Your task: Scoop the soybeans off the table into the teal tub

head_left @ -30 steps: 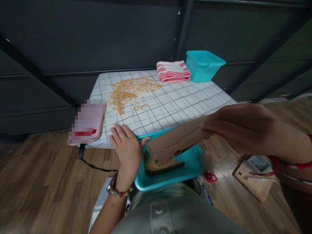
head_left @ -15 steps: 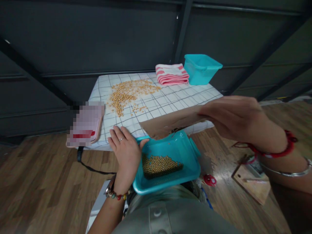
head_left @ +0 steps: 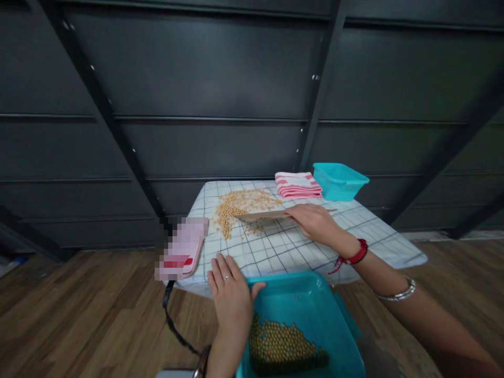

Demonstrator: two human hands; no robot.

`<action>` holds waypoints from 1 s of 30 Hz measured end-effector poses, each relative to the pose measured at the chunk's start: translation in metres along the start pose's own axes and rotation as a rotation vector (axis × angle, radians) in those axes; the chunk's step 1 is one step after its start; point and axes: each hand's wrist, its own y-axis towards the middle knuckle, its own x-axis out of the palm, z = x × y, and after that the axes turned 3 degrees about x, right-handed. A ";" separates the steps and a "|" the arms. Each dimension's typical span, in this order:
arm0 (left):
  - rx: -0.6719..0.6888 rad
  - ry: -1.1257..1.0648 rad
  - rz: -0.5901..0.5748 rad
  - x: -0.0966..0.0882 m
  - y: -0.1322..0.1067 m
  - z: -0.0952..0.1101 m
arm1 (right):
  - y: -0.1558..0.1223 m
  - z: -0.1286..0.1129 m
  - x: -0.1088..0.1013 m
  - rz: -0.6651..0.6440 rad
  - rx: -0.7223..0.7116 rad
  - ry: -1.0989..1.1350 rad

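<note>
A heap of small round yellow beans [head_left: 280, 341] already lies inside the turquoise rectangular plastic tub [head_left: 328, 307], but a scattered patch of pale yellow beans [head_left: 227, 212] is left on the white checked tablecloth [head_left: 271, 257], so the work seems partly done. The right hand [head_left: 316, 222] grips a flat brown cardboard piece [head_left: 263, 216] at this patch; the left hand [head_left: 233, 300] rests flat, unclenched, beside the tub's rim.

Between the right hand [head_left: 315, 223] and the front turquoise tub [head_left: 318, 304], the checked tablecloth [head_left: 283, 257] provides an open lane. Beyond that hand, the folded striped towel [head_left: 298, 186] and rear turquoise bin [head_left: 340, 185] block travel at table level. To its left, the cardboard sheet [head_left: 263, 216] and soybeans [head_left: 226, 212] obstruct. The left hand [head_left: 233, 299] blocks the tub's far left corner.
</note>
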 end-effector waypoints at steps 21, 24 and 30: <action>0.014 0.068 -0.016 -0.002 0.001 -0.001 | 0.003 0.004 0.006 -0.063 -0.045 -0.003; 0.007 0.072 -0.038 -0.006 0.002 0.000 | -0.002 0.003 0.001 -0.068 -0.051 -0.004; 0.003 0.060 -0.028 -0.006 0.002 0.000 | -0.013 0.006 -0.013 -0.035 -0.086 0.005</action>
